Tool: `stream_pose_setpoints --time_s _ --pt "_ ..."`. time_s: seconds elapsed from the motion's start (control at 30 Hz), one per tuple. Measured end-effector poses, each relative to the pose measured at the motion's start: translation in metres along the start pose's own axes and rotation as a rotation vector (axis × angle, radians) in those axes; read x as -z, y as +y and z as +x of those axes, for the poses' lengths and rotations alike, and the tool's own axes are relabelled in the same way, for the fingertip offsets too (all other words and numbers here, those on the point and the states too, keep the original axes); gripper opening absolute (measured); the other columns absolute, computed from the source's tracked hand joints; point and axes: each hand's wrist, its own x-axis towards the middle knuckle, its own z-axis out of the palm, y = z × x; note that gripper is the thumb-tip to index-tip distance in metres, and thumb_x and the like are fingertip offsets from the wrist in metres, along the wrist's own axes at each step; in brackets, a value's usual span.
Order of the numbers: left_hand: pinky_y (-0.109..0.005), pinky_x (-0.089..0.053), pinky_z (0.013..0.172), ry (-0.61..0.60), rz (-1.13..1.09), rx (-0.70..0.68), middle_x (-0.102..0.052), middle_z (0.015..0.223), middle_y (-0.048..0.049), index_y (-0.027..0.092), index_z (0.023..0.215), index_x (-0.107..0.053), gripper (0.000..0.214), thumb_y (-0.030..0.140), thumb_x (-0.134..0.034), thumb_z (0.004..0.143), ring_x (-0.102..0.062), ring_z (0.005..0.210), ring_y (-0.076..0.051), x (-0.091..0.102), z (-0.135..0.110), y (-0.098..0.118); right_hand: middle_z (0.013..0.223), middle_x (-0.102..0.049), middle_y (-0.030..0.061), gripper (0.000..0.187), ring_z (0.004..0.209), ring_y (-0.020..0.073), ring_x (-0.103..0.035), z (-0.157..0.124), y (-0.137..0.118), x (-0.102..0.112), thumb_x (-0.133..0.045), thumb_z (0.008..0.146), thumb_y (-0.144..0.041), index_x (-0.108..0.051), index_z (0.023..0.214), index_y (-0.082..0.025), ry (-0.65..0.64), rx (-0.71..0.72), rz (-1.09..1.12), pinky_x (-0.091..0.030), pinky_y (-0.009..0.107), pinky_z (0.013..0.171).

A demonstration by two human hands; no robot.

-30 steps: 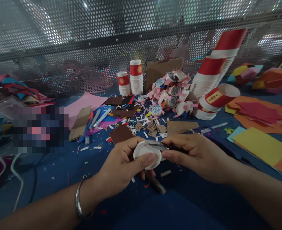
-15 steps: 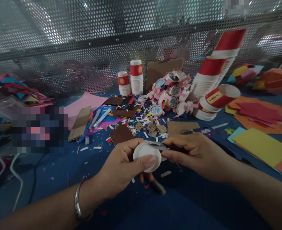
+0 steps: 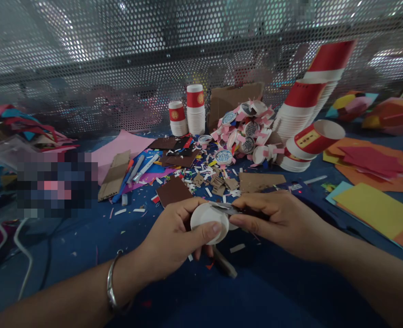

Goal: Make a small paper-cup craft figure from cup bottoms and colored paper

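Note:
My left hand (image 3: 170,237) pinches a round white paper cup bottom (image 3: 201,215), with the thumb lying across its face. My right hand (image 3: 285,221) is closed around what look like scissors (image 3: 226,208), whose grey metal blades rest at the upper right edge of the white disc. Most of the handles are hidden inside the fingers. A small bit of white paper shows just below the blades. Under the hands lies a narrow grey-brown strip (image 3: 226,263) on the blue tabletop (image 3: 256,291).
Behind the hands are paper scraps (image 3: 218,182), a pile of pink-tabbed white discs (image 3: 247,132), and red-and-white paper cup stacks (image 3: 299,105). Markers (image 3: 146,167) and a cardboard strip (image 3: 115,175) lie left. Coloured paper (image 3: 375,207) lies right. A perforated metal screen (image 3: 136,59) stands behind.
Both hands keep nearly the same place. The white disc has tilted slightly, and my left fingers beneath it have shifted a little to the left.

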Motion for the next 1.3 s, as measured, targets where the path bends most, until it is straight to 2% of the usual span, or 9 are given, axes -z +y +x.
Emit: stream_pose_setpoints --time_s 0.3,0.57,0.77,1.03,1.3 --pt "-0.010 -0.043 0.040 0.008 0.011 0.029 -0.062 0.062 0.0035 0.015 0.091 -0.063 0.025 0.036 -0.075 0.086 -0.057 0.048 -0.005 0.0010 -0.0013 -0.0029 0.065 -0.057 -0.0027 0.035 0.057 0.0103 -0.049 -0.0003 0.0003 -0.0018 -0.055 0.098 -0.050 -0.067 0.085 -0.019 0.014 0.002 -0.013 -0.033 0.023 0.052" --pt "-0.007 -0.041 0.038 -0.022 -0.117 0.040 -0.063 0.060 0.0045 0.015 0.089 -0.063 0.021 0.031 -0.077 0.086 -0.058 0.047 -0.003 -0.0006 -0.0009 -0.0025 0.064 -0.053 -0.0042 0.032 0.057 0.0091 -0.046 0.0000 -0.0017 -0.0012 -0.059 0.097 -0.046 -0.066 0.082 -0.019 0.016 0.007 0.020 -0.033 0.023 0.053" --pt "-0.007 -0.042 0.039 -0.039 -0.164 0.063 -0.063 0.062 0.0038 0.015 0.090 -0.065 0.020 0.030 -0.077 0.086 -0.059 0.048 -0.003 -0.0018 -0.0026 -0.0004 0.067 -0.055 -0.0034 0.034 0.059 0.0099 -0.048 -0.0019 -0.0029 -0.0006 -0.055 0.099 -0.048 -0.068 0.086 -0.020 0.010 -0.015 0.047 -0.035 0.024 0.054" --pt "-0.007 -0.039 0.037 -0.032 -0.127 0.067 -0.063 0.062 0.0047 0.014 0.089 -0.064 0.021 0.028 -0.078 0.084 -0.057 0.044 -0.003 -0.0020 0.0001 -0.0016 0.063 -0.054 -0.0042 0.036 0.056 0.0096 -0.047 0.0001 -0.0008 -0.0014 -0.055 0.098 -0.050 -0.068 0.085 -0.019 0.004 -0.026 -0.012 -0.032 0.024 0.052" --pt "-0.007 -0.037 0.036 -0.051 -0.092 0.081 -0.064 0.062 0.0038 0.013 0.087 -0.063 0.021 0.027 -0.077 0.084 -0.055 0.042 -0.002 0.0000 -0.0001 -0.0003 0.067 -0.057 -0.0037 0.030 0.060 0.0096 -0.049 -0.0017 0.0000 -0.0006 -0.061 0.096 -0.045 -0.068 0.085 -0.019 -0.002 -0.010 0.012 -0.034 0.024 0.055"
